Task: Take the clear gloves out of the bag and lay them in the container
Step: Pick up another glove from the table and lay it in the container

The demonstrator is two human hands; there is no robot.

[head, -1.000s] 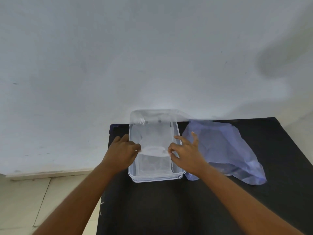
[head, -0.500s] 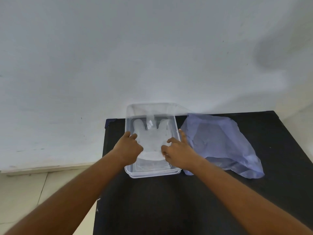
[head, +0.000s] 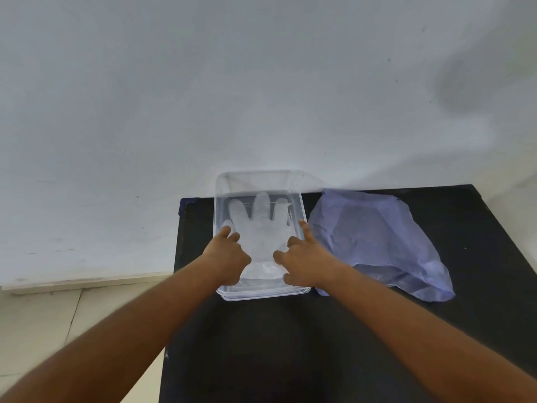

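A clear, see-through plastic container (head: 263, 293) shaped like a box sits on a black table (head: 290, 344). It is at the far edge of the table, against a white wall (head: 261, 82).

Inside the container lies a clear, thin plastic glove (head: 260, 225). It is spread out flat on the bottom of the container, with its fingers pointing to the wall.

The left hand (head: 228, 257) is at the left side of the container. Its fingers are curled and pinch the left edge of the glove, near the cuff. The right hand (head: 305, 261) is at the right side of the container. Its thumb and one finger seem to pinch the right edge of the glove, while the other fingers stick out over the container's right rim.

Just beside the container, on its right, lies a soft, crumpled, pale purple plastic bag (head: 377, 242). It touches the container's right side and lies flat on the table.
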